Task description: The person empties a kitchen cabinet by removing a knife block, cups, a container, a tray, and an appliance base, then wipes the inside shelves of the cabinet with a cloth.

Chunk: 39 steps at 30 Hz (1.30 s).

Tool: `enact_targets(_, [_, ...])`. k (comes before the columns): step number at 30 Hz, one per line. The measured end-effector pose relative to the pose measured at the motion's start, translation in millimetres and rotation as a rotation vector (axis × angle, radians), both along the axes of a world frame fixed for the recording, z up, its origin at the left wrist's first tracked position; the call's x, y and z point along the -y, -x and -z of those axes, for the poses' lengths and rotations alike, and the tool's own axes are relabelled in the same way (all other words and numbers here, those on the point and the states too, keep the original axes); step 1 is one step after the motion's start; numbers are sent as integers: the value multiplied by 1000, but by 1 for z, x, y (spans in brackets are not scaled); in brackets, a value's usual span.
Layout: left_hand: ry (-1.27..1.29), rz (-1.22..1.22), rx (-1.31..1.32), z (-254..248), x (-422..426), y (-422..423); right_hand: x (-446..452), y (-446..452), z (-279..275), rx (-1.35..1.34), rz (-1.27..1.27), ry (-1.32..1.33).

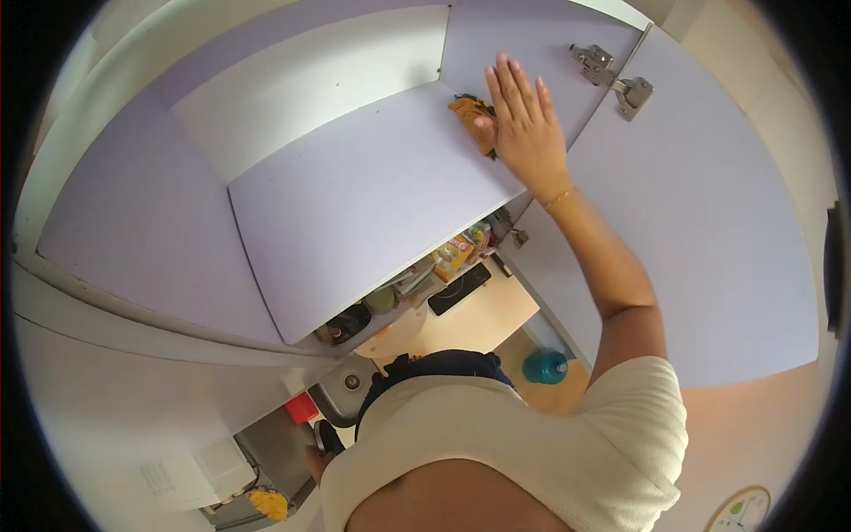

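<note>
My right hand (530, 133) reaches up into the cabinet, its fingers stretched out flat and close together near the right side wall. Beside its thumb and partly behind the palm is a crumpled orange-brown cloth (470, 115) with dark green edges, on the shelf board (372, 177) near the back right corner. Low in the view, my left hand (316, 463) shows only in part past my body. It is close to a black object with a pale rim (328, 438); its fingers are mostly hidden, so its grip cannot be made out.
The cabinet door (700, 222) stands open on the right, on a metal hinge (612, 75). A lower shelf holds several packets (452, 255). Below are a black hob (459, 289), a sink (341, 390), a red item (301, 408) and a blue bottle (544, 366).
</note>
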State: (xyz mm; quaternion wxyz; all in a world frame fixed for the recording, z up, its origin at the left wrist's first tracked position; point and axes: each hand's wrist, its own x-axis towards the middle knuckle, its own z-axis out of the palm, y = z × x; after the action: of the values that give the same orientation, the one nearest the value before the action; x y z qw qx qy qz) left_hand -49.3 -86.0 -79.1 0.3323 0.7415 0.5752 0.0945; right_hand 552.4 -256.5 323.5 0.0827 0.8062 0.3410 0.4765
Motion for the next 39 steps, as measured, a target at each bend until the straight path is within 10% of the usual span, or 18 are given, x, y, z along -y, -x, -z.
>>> enact_targets(3, [112,-8,35,-8,-14,-23,2,-27,-35,331,13,50])
enact_targets(6, [235,-45,116,-28,-20,-45,5,-62,-51,386,621,371])
enact_targets(9, [282,-43,174,-51,-21,-62,-3,-61,-39,121,307,-9])
enact_targets(15, [-125,134,119,0,-29,-34,-41,-41,-29,-98,-277,121])
enact_targets(19, [68,46,160,-32,-27,-47,-94,-23,-4,-361,-630,88])
enact_targets(23, [121,10,-110,6,-23,-39,-124,-19,32,-487,-705,-60])
enact_targets(25, [96,-19,-86,2,-15,-33,-124,-21,33,-1078,-342,451])
enact_targets(36, [124,-31,-9,4,3,-22,-129,-45,7,-896,-745,-253])
enact_targets(39, [91,-92,-13,-111,12,-90,-123,-32,2,-793,-703,-315])
